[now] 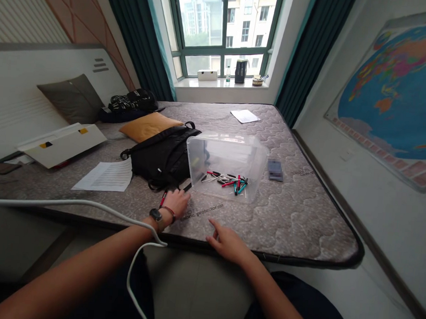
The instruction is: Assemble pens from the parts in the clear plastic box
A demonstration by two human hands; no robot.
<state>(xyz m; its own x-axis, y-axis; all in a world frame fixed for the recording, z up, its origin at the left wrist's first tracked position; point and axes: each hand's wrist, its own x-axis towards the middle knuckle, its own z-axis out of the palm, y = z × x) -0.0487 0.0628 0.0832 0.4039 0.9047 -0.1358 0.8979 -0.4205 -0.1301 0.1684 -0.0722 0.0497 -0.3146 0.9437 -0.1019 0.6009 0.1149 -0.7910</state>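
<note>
My left hand (176,203) lies on the mattress just left of a clear plastic box (260,157), with its fingers curled over pens. A red pen (163,198) and a black pen (187,187) stick out from under it. My right hand (229,242) rests near the mattress's front edge (265,253), forefinger stretched out, holding nothing. Inside the box lies a heap of several pens (229,180), red, black and teal. A black bag (160,158) sits right behind my left hand, touching the box.
A printed sheet (105,176) lies left of the bag. A yellow cushion (148,125), a white flat case (60,143) and a grey pillow (72,98) are further back. A small card (275,170) lies right of the box. A white cable (87,205) crosses my left arm.
</note>
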